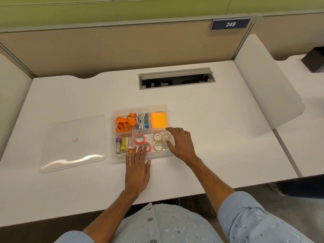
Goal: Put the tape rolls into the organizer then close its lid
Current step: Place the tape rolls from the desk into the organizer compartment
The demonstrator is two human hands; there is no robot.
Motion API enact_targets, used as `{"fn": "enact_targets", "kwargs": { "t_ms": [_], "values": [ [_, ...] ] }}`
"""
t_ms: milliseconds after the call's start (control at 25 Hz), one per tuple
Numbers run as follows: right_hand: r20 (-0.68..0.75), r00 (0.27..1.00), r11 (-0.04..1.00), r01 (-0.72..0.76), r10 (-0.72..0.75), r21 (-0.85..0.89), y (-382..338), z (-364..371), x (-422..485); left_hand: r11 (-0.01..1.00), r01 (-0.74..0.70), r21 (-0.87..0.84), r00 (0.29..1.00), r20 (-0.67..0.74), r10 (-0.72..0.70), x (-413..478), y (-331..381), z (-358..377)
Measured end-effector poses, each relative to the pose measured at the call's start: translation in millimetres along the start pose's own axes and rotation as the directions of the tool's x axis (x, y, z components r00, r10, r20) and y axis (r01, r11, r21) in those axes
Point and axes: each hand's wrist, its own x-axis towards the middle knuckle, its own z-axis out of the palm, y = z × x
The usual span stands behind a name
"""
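Note:
A clear plastic organizer (113, 134) stands open in the middle of the white desk. Two pink tape rolls (139, 138) lie in its front middle compartment. Three clear tape rolls (157, 136) lie in the front right compartment. The clear lid (73, 144) lies flat on the desk to the organizer's left. My left hand (137, 171) rests flat at the organizer's front edge, fingertips over the nearer pink roll, holding nothing. My right hand (181, 143) hovers over the right compartment with fingers spread, thumb by the clear rolls, nothing in it.
Other compartments hold an orange lanyard (123, 122), staplers (142, 121), orange sticky notes (158, 120) and small vials (121, 144). An open cable slot (176, 78) is set into the desk behind. A white divider panel (263, 85) stands at the right.

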Motion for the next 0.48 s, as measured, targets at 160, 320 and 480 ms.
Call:
{"fn": "enact_targets", "kwargs": {
  "t_ms": [160, 320, 480],
  "values": [
    [-0.022, 1.0, 1.0, -0.015, 0.015, 0.007, -0.3, 4.5, -3.3, 1.0, -0.007, -0.008, 1.0, -0.002, 0.007, -0.4, -1.0, 1.2],
    [-0.046, 0.999, 1.0, -0.006, 0.006, 0.004, -2.8, 6.9, -0.1, 1.0, -0.022, 0.008, 1.0, 0.011, 0.022, -1.0, -4.5, 3.3],
    [0.027, 0.996, 0.991, 0.086, -0.084, -0.1, -16.2, 12.0, 16.0, 1.0, -0.013, 0.022, 0.999, 0.047, 0.012, 0.3, -9.1, 6.3]
  ]
}}
